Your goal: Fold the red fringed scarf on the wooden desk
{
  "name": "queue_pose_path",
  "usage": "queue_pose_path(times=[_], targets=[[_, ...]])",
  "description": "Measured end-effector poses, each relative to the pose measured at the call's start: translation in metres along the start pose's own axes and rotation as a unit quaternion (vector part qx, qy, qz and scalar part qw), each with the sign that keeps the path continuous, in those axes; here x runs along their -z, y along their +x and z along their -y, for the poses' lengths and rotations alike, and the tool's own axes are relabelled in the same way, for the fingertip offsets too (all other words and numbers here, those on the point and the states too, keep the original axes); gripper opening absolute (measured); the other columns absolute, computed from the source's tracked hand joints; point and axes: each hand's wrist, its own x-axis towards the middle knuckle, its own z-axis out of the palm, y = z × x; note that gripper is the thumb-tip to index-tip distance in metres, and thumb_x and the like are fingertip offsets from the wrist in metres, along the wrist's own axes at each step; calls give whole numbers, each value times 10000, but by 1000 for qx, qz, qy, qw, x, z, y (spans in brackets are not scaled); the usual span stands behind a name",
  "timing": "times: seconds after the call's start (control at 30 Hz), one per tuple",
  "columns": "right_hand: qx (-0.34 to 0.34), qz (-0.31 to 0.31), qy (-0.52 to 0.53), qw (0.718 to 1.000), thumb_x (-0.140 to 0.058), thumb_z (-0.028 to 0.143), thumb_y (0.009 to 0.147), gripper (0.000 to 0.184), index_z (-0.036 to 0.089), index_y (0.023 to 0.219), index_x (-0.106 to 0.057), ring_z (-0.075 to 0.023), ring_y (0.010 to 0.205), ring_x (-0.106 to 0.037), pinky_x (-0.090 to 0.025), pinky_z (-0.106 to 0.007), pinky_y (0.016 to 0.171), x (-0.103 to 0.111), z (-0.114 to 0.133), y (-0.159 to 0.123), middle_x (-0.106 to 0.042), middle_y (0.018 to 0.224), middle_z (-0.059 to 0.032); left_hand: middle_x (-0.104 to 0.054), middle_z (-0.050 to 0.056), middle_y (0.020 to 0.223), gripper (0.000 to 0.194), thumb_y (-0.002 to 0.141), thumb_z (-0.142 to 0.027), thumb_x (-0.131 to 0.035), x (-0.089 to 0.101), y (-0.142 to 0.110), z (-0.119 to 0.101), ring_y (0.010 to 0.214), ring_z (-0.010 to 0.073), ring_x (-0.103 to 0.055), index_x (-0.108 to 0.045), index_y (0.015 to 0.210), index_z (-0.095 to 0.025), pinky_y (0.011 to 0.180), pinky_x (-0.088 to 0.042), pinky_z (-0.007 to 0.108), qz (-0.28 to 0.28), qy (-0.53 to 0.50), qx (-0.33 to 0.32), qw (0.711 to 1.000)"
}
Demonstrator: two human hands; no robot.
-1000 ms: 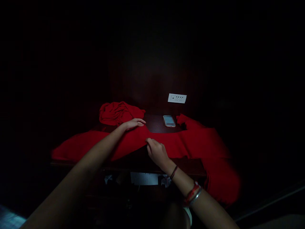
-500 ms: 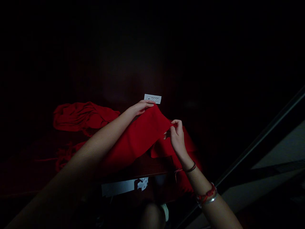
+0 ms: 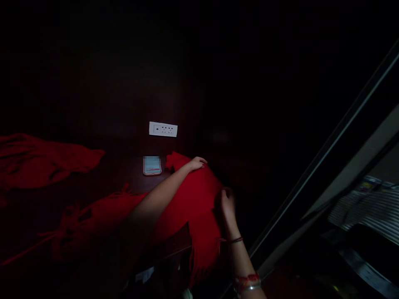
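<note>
A red fringed scarf (image 3: pixel 199 195) lies folded over a dark tabletop, its fringed end hanging over the front edge. My left hand (image 3: pixel 197 163) rests on the scarf's far part with its fingers stretched out, open. At the right edge of the cloth, my right hand (image 3: pixel 228 201) is closed with fingers curled, seemingly gripping the scarf's edge; shadow partly hides the fingertips. More fringe (image 3: pixel 70 224) of red cloth spreads to the left, partly behind my left forearm.
Another crumpled red cloth (image 3: pixel 40 162) lies at the far left. A phone (image 3: pixel 152 167) lies beyond my left arm, below a white wall socket (image 3: pixel 163 129). On the right a long diagonal frame edge (image 3: pixel 314 166) runs beside a ridged pale surface (image 3: pixel 368 203). Surroundings are very dark.
The view has swung right. Both hands have lowered the lifted scarf onto the table. My left hand now lies flat on it, and the phone has come into sight.
</note>
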Motion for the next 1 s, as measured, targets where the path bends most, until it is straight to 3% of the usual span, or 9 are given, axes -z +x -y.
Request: queue_pose_path(times=[0.17,0.3,0.37,0.5,0.6,0.7,0.83,0.93,1.0], targets=[[-20,-35,22,999,-424,298,645,209,166,759,-538,-157,657,-544,-414,-258,573,3,12,-13,-588,726,-38,-631,50,878,348,590,39,-477,-1,4,-2,860,137,-552,-612,879,-98,781,-411,220,12,12,-20,1000],[-52,-28,106,993,-445,352,664,284,149,847,-519,-129,512,-526,-399,-245,480,16,38,-23,-576,733,-34,-624,47,919,325,668,-45,-479,7,1,-16,867,121,-555,-576,970,-119,776,-417,215,34,-4,-63,997],[-77,-25,127,989,-442,377,672,327,147,896,-504,-120,455,-511,-390,-244,445,20,41,-27,-572,728,-29,-627,42,912,317,674,-67,-486,5,0,-18,847,123,-563,-575,973,-125,761,-425,215,53,42,-90,994],[-86,-38,30,995,-427,309,668,288,133,877,-520,-176,664,-564,-434,-282,594,18,18,-28,-580,827,-85,-638,34,838,311,590,-2,-507,-11,-2,-5,805,156,-572,-624,850,-126,768,-425,242,51,179,-100,978],[-86,-10,-57,995,-395,238,667,286,125,894,-527,-203,770,-552,-431,-310,694,14,-2,-25,-585,854,-111,-627,50,862,340,572,40,-483,-22,-4,4,859,187,-551,-629,827,-131,806,-406,264,27,201,-109,973],[-31,16,-132,991,-368,196,688,301,134,934,-530,-218,846,-531,-412,-328,751,15,-2,-25,-575,907,-126,-601,58,924,355,619,16,-472,-21,-9,1,926,191,-514,-601,907,-147,850,-376,283,4,214,-134,968],[3,76,-289,954,-366,185,735,317,120,998,-530,-225,768,-548,-421,-320,643,24,31,-34,-529,934,-165,-533,78,1034,319,686,-94,-495,4,-35,-5,1030,194,-431,-555,996,-143,930,-296,297,-12,248,-187,950],[62,53,-384,920,-395,250,762,362,145,1097,-482,-259,838,-519,-414,-334,620,24,65,-40,-422,1083,-192,-466,88,1111,337,743,-193,-463,41,-79,11,1061,191,-393,-501,1075,-147,942,-272,303,-29,324,-246,913],[140,58,-393,907,-397,291,775,391,156,1138,-454,-286,956,-452,-402,-366,695,14,82,-40,-362,1167,-188,-425,83,1157,351,771,-259,-435,69,-119,30,1078,195,-375,-474,1109,-172,943,-262,320,-47,373,-231,897]])
